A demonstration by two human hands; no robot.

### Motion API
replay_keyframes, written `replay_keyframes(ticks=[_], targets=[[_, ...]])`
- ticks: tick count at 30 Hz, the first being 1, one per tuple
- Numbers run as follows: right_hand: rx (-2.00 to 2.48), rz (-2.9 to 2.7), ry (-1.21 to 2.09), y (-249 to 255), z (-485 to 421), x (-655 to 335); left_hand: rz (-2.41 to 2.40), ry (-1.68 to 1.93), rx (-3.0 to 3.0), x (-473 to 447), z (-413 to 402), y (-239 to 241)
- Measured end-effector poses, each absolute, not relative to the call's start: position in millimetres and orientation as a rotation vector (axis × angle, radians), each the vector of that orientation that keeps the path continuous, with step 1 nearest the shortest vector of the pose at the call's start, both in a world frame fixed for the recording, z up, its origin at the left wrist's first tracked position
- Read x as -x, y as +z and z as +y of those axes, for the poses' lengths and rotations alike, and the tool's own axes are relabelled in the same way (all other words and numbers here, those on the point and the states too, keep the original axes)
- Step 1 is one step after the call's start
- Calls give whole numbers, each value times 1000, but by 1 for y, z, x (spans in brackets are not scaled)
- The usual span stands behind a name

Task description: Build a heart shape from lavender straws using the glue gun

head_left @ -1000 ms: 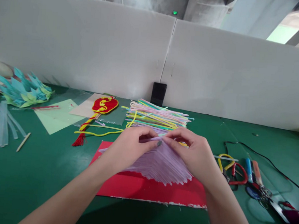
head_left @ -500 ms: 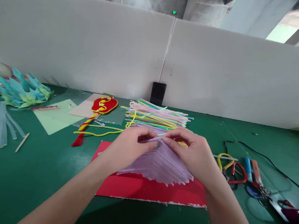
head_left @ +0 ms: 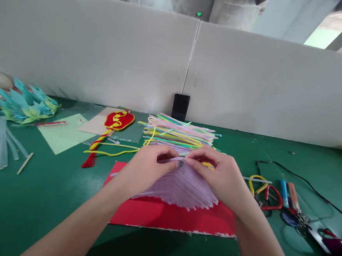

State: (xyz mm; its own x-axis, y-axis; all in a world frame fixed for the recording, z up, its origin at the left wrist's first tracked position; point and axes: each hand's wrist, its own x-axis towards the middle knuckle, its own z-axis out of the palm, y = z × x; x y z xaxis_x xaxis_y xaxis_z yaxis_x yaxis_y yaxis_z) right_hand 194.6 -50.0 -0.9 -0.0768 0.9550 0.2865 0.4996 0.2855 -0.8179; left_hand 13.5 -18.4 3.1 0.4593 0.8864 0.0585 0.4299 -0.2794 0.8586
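A row of lilac pipe cleaners (head_left: 181, 187), each bent into a V and set side by side, hangs over a red board (head_left: 170, 217). My left hand (head_left: 153, 165) pinches the upper edge of this piece between thumb and fingers, a dark nail showing on the thumb. Close beside it, my right hand (head_left: 215, 168) pinches the same edge near the peak of the V. The fingertips of both hands almost meet there. Behind the hands lies a pile of pastel pipe cleaners (head_left: 179, 132), its near side partly hidden by them.
A red and yellow fan-shaped ornament (head_left: 119, 121) with a tassel lies left of the pile. Yellow-handled pliers (head_left: 257, 183), scissors (head_left: 315, 235) and a black cable (head_left: 296, 175) are at right. A dark phone (head_left: 180, 106) leans on the white partition (head_left: 106, 53). Blue paper petals (head_left: 26, 102) stand far left.
Both hands keep their pinch at nearly the same spot. The lower edge of the lilac piece has shifted slightly left and up.
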Motion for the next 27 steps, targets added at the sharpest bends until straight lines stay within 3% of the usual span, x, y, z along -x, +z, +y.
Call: replay_keyframes(ticks=[12,27], targets=[[1444,-1883,838,0,-48,-201,1155,853,-1820,-4,-8,4],[1509,-1865,825,2,-48,-211,1165,576,-1908,-1,-9,6]])
